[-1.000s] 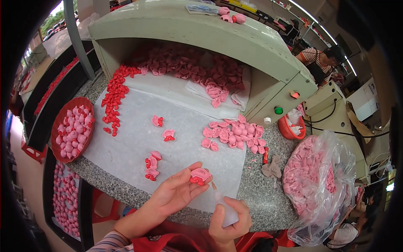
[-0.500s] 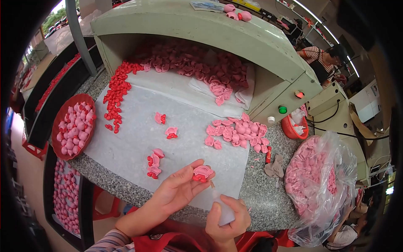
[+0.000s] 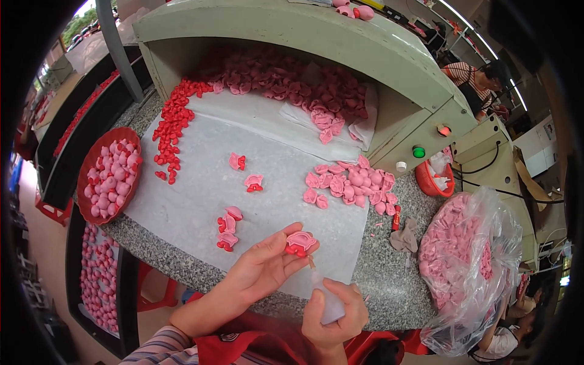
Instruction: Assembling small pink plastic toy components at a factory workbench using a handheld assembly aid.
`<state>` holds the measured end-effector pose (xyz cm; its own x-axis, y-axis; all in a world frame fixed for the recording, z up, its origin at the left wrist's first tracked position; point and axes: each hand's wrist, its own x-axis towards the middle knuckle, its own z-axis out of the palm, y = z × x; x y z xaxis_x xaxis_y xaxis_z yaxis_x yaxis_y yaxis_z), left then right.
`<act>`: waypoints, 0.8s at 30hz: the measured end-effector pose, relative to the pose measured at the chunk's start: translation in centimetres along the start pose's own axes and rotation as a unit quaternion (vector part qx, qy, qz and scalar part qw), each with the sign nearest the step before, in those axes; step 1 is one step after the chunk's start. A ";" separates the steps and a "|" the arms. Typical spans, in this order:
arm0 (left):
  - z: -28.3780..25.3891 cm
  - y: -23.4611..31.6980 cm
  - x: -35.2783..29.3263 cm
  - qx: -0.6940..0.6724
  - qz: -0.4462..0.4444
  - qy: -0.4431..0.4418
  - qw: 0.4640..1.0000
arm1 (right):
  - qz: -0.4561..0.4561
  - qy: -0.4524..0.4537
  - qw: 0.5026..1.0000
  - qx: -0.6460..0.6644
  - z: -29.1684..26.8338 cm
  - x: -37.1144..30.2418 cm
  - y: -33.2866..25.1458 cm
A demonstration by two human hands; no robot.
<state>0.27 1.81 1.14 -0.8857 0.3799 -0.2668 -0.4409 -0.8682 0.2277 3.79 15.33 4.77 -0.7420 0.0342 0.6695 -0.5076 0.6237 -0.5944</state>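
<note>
My left hand (image 3: pixel 263 266) pinches a pink and red moulded plastic piece (image 3: pixel 300 242) between thumb and fingers, its hollow side facing up. My right hand (image 3: pixel 336 313) is wrapped around a translucent white squeeze bottle (image 3: pixel 332 304). The bottle's thin nozzle (image 3: pixel 312 263) points up just below the piece; whether it touches is hard to tell. On the white paper (image 3: pixel 201 201) to the left lie several similar pieces: a small cluster (image 3: pixel 226 229), a single pink-red piece (image 3: pixel 253 183) and another single piece (image 3: pixel 237 161).
A metal hood (image 3: pixel 292 27) covers heaped pink shells (image 3: pixel 286 85); red parts (image 3: pixel 170 131) spill out at its left. Loose pink shells (image 3: pixel 353 182) lie right of centre. A red basket of pink balls (image 3: pixel 112 176) stands left, a plastic bag of pink parts (image 3: pixel 456 261) right. A co-worker (image 3: pixel 474 82) sits beyond.
The whole view has shifted a little, so the bench sits slightly differently. Both hands keep their grips, with the nozzle still close under the piece.
</note>
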 end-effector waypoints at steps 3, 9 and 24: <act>0.1 0.0 0.0 -0.004 -0.005 0.004 1.000 | 0.021 -0.001 1.000 0.008 -0.2 0.0 -0.2; 0.1 -0.1 0.1 -0.009 -0.009 0.002 1.000 | 0.020 -0.001 1.000 0.005 -0.3 0.0 -0.1; 0.4 -0.4 0.2 -0.011 -0.014 0.003 1.000 | 0.034 0.001 0.999 0.020 -0.6 -0.4 -0.5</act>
<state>0.16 2.34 1.35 -0.8719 0.4025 -0.2788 -0.4624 -0.8642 0.1984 4.55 15.47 5.09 -0.7751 0.0767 0.6271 -0.4725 0.5885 -0.6560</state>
